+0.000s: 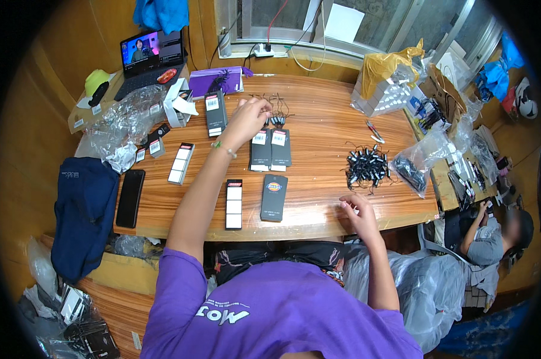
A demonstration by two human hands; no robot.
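Tabletop (318, 149): wooden, carrying flat dark packets, loose black tags on strings, crumpled clear bags.
Left hand (249, 116): reaching out toward 12 o'clock, fingers curling narrow over a small cluster of tags (276, 119); whether the grip is actually pinching one, I cannot tell.
Right hand (357, 212): resting at the near edge, about 4 o'clock, fingers loosely bent, holding nothing that is showing.
Tag pile (366, 164): lying just beyond the right hand, at 2 o'clock from it, tangled.
Packets: a pair (270, 148) sitting just below the left hand's cluster; one dark packet (274, 197) and a white-labelled one (234, 203) lying nearer, toward 6 o'clock; more (181, 163) at 9 o'clock.
Progress, as judged: tagging looking barely underway, the pile looking large, several packets showing no string.
Surroundings: phone (130, 197) at 8 o'clock; laptop (148, 60) playing at 10 o'clock; another person (492, 239) sitting low at 3 o'clock.
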